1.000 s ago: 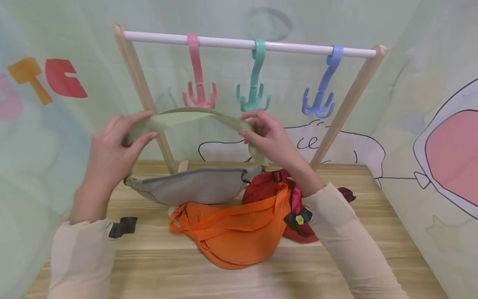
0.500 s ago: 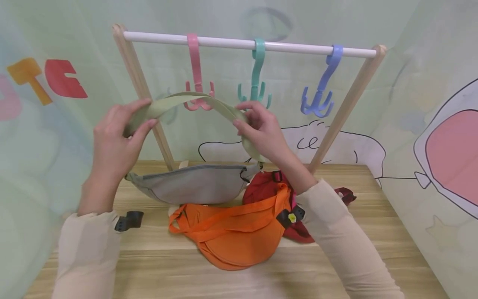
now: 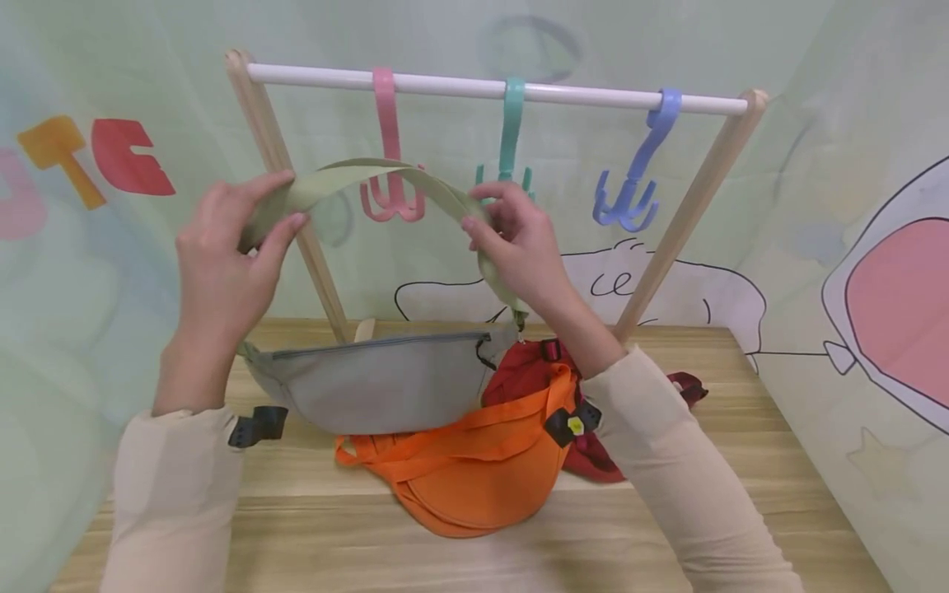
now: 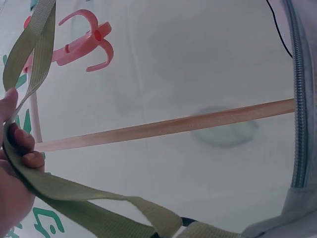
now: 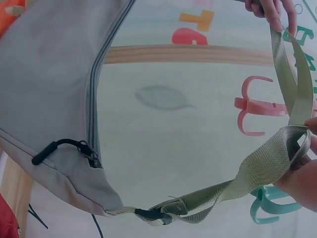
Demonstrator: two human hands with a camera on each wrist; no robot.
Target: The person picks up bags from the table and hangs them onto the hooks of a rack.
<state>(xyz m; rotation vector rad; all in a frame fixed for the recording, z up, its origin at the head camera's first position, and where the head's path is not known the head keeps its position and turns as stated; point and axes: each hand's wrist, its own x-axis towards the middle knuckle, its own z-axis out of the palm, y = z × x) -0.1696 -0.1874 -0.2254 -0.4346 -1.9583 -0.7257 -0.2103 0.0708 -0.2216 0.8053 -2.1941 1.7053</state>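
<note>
Both hands hold the pale green strap [image 3: 348, 175] of a grey waist bag [image 3: 385, 385], which hangs below them, zipper along its top. The left hand [image 3: 226, 259] pinches the strap's left side between thumb and fingers. On the other side, the right hand [image 3: 522, 247] grips the strap with curled fingers. Between the hands the strap arches up in front of a pink hook [image 3: 393, 193]. In the right wrist view, the grey bag [image 5: 49, 74] shows a black zipper pull [image 5: 62, 146] and a strap clip near its corner.
An orange waist bag [image 3: 482, 486] and a red bag [image 3: 519, 375] lie on the wooden table [image 3: 334, 527]. A white rail [image 3: 319, 77] on wooden posts also carries a teal hook [image 3: 511, 123] and a blue hook [image 3: 643, 152]. A printed cloth stands behind.
Both hands have raised the strap toward the hooks. The grey bag has come nearer and now overlaps the upper edge of the orange bag. The hooks have turned slightly.
</note>
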